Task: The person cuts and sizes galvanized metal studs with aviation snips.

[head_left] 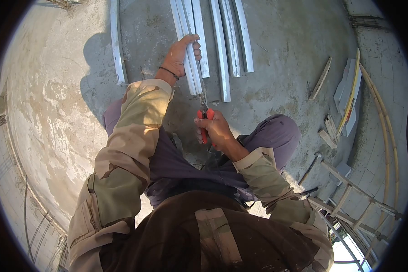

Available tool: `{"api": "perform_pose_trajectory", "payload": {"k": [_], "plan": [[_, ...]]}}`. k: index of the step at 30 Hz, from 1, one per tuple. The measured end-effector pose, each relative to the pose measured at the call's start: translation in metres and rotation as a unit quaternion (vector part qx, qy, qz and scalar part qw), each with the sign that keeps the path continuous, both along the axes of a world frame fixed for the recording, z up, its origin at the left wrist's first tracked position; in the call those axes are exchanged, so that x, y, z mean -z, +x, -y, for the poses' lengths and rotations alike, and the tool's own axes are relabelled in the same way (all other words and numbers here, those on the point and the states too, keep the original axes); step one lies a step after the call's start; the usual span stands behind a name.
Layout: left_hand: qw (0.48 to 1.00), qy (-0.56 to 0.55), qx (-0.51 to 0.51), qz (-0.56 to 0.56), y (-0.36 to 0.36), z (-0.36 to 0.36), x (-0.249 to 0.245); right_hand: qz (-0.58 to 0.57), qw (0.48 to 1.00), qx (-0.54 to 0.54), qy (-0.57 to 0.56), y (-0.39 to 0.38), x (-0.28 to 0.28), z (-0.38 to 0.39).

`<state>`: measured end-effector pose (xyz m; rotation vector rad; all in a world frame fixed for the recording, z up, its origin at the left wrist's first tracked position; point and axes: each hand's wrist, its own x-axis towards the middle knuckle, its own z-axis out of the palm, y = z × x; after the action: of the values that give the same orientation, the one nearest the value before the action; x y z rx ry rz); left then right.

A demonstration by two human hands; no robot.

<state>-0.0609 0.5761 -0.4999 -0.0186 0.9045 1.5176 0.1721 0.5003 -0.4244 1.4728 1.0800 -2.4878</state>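
Observation:
My left hand (181,56) is closed around a pale metal channel (194,82), its thumb over the top and fingers curled along the right side. In my right hand (221,131) is a pair of red-handled snips (210,114), gripped round the handles. The metal jaws of the snips point away from me, right at the channel's near end. My bent knees are on either side of the hands. Beside the held channel, several similar metal channels (221,59) lie lengthwise on the concrete floor (267,84), and another single channel (116,45) is off to the left.
At the right lie a wooden strip (321,78), some pale board pieces (344,86), a yellow bar (352,97) and short wood scraps (327,137). A ladder-like frame (344,199) stands at lower right. Long curved poles (385,122) run along the right edge.

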Motion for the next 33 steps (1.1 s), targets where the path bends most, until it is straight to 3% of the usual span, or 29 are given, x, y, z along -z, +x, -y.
{"api": "perform_pose_trajectory", "payload": {"k": [5, 33], "plan": [[1.000, 0.015, 0.001, 0.021, -0.002, 0.001, 0.002, -0.033, 0.997, 0.046, -0.050, -0.003, -0.005, 0.006], [0.997, 0.047, 0.013, 0.057, -0.009, 0.005, 0.011, -0.025, 0.995, 0.042, -0.084, -0.007, -0.012, 0.007]]}}
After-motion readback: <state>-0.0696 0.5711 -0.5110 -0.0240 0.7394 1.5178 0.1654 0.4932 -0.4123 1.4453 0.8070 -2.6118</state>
